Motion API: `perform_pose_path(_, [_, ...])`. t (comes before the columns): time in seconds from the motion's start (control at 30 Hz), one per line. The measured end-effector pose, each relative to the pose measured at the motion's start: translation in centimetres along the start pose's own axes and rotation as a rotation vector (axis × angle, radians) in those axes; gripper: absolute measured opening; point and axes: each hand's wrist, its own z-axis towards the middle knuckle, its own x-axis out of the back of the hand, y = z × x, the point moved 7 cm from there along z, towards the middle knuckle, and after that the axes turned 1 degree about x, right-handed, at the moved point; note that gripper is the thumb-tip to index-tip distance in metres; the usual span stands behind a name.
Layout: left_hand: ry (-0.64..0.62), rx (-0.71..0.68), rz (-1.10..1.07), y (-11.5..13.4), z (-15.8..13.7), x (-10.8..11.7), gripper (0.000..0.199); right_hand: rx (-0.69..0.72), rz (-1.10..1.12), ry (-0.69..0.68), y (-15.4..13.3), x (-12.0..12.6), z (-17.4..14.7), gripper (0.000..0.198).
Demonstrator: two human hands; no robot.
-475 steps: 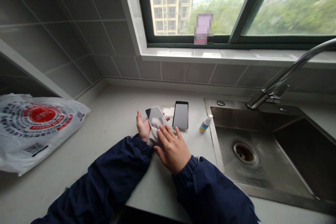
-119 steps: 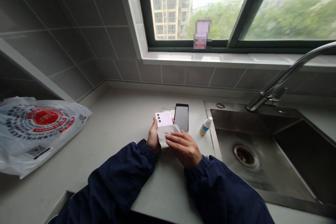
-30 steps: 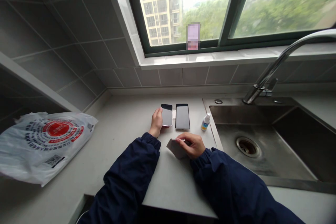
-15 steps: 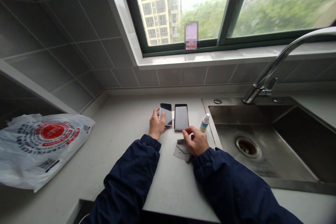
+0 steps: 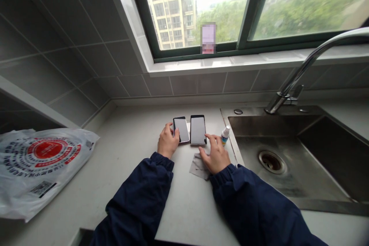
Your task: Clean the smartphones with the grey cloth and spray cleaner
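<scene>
From afar I have the left hand (image 5: pixel 168 141) holding one phone (image 5: pixel 181 128) and the right hand (image 5: pixel 216 155) spread wide beside a second phone (image 5: pixel 197 130).

Left fingers (image 5: pixel 168 127) touch a silver-edged phone (image 5: pixel 182 128) beside a black-edged phone (image 5: pixel 198 130).

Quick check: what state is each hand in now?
Left hand: closed on the left edge of the left phone.
Right hand: open, fingertips at the right phone's right edge; contact unclear.
</scene>
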Motion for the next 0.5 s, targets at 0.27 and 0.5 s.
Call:
perform_pose_path(0.27, [-0.012, -0.285, -0.013, 4.1, -1.9, 0.4, 0.035, -0.054, 0.062, -0.120, 0.3, -0.7, 0.8, 0.051])
perform_pose_path(0.5, [-0.190, -0.255, -0.105, 4.9, -3.5, -1.7, 0.050, -0.051, 0.233, -0.086, 0.8, -0.8, 1.4, 0.046])
